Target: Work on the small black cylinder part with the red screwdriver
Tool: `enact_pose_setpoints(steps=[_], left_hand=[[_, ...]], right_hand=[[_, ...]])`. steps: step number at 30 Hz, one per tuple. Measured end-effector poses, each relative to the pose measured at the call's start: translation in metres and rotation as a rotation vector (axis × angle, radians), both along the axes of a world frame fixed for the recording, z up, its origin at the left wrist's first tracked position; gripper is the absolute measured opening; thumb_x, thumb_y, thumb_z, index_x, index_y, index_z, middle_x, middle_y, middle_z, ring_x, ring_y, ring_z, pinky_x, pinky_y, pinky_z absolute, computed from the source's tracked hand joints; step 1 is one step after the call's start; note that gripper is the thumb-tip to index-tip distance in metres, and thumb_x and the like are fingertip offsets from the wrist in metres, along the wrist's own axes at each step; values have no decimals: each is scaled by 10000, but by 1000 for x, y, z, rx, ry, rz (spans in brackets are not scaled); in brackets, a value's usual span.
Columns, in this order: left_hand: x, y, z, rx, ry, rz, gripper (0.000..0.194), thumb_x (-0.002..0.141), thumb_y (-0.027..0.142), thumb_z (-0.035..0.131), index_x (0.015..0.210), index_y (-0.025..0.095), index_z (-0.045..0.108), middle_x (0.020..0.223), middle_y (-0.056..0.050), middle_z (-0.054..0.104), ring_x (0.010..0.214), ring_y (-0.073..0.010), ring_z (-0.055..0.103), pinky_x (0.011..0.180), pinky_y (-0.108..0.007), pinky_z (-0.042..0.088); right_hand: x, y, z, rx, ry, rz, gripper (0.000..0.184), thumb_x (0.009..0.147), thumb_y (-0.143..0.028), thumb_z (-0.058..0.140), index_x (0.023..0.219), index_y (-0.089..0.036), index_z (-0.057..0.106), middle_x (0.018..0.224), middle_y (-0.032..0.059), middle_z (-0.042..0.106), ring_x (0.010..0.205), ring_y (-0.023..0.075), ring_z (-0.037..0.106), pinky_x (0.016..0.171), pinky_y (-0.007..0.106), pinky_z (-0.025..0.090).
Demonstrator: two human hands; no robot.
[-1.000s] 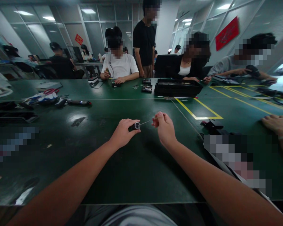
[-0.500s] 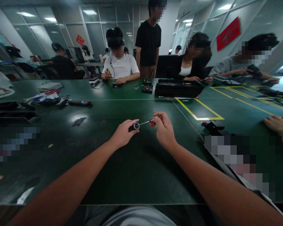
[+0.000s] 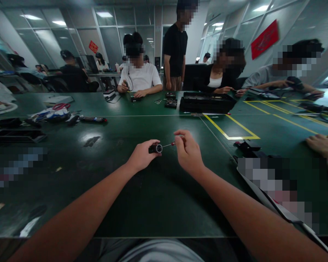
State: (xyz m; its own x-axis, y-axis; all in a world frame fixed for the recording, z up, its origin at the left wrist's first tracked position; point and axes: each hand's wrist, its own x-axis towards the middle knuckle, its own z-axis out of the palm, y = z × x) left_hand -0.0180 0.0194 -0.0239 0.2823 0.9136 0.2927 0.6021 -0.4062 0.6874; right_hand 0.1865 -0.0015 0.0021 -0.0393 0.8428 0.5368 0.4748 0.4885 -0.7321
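Observation:
My left hand (image 3: 142,155) is closed around a small black cylindrical part (image 3: 155,148) with a shiny round end facing right. My right hand (image 3: 188,152) pinches a thin red-handled screwdriver (image 3: 170,145), whose metal tip reaches the shiny end of the part. Both hands hover just above the dark green table (image 3: 153,196), near its middle.
A black device (image 3: 247,145) lies right of my hands beside yellow floor-tape lines (image 3: 229,133). Another person's hand (image 3: 324,145) rests at the far right. Tools and scissors (image 3: 60,112) sit far left, and a black tray (image 3: 206,102) stands at the back, where several people sit.
My right hand has drawn closer to the left, shortening the visible screwdriver shaft. The standing person at the back has shifted to the right.

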Motion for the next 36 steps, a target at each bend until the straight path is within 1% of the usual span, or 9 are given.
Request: enact_pose_setpoints(steps=[4, 9, 16, 21, 24, 27, 30, 33, 36], left_hand=[[-1, 0, 3, 44, -30, 41, 316, 817, 239, 786, 1128, 242, 732, 1094, -29, 748, 1041, -233, 679, 962, -393, 516], [-1, 0, 3, 86, 0, 2, 320, 831, 253, 771, 1149, 257, 734, 1128, -29, 743, 1079, -237, 668, 983, -393, 500], [-2, 0, 1, 108, 53, 4, 348, 851, 261, 760, 1197, 250, 727, 1152, -36, 744, 1094, -237, 658, 988, -394, 493], [-2, -1, 1, 124, 89, 3, 365, 842, 269, 772, 1204, 247, 729, 1162, -44, 745, 1105, -248, 651, 998, -409, 490], [-2, 0, 1, 126, 90, 5, 354, 848, 266, 763, 1200, 254, 729, 1162, -43, 743, 1103, -249, 652, 998, -412, 491], [-3, 0, 2, 127, 69, 13, 359, 852, 259, 761, 1208, 239, 724, 1160, -48, 740, 1096, -241, 656, 986, -399, 493], [-2, -2, 5, 123, 51, 20, 375, 846, 246, 771, 1216, 226, 719, 1149, -52, 742, 1086, -237, 659, 978, -399, 495], [0, -4, 7, 172, 46, -13, 388, 836, 234, 783, 1219, 236, 720, 1168, -54, 741, 1107, -239, 649, 997, -413, 492], [0, -4, 8, 237, 58, 13, 405, 847, 219, 772, 1247, 238, 708, 1207, -62, 729, 1153, -243, 623, 1012, -426, 483]], right_hand=[[2, 2, -1, -5, 43, 32, 193, 977, -266, 425, 1095, -235, 575, 807, 12, 662, 730, 194, 624, 674, 322, 431], [0, -1, 3, -30, -5, -2, 252, 1026, -416, 403, 1000, -252, 592, 720, -7, 642, 597, 169, 576, 593, 307, 383], [1, 0, 5, -20, -5, 19, 188, 979, -283, 402, 1130, -233, 504, 835, 24, 653, 714, 199, 615, 670, 336, 422], [2, 0, 8, -73, -26, 7, 212, 1020, -398, 380, 1017, -250, 532, 761, 5, 644, 641, 187, 590, 625, 330, 388], [1, 0, 7, -72, -3, -5, 174, 1009, -351, 384, 1053, -248, 517, 779, 5, 653, 667, 190, 604, 650, 337, 402], [0, 2, 3, -61, 96, 24, 125, 969, -291, 434, 1065, -235, 492, 834, 13, 659, 730, 187, 617, 690, 342, 436], [-1, 7, -2, -74, 238, 46, 123, 950, -339, 510, 996, -228, 537, 841, 16, 651, 756, 176, 609, 708, 339, 463], [-1, 16, -7, -206, 534, 42, 197, 937, -410, 532, 885, -226, 576, 736, -5, 606, 658, 155, 567, 658, 328, 481], [2, 25, -12, -384, 832, -13, 253, 920, -432, 528, 758, -237, 531, 594, -50, 491, 508, 122, 449, 578, 311, 473]])
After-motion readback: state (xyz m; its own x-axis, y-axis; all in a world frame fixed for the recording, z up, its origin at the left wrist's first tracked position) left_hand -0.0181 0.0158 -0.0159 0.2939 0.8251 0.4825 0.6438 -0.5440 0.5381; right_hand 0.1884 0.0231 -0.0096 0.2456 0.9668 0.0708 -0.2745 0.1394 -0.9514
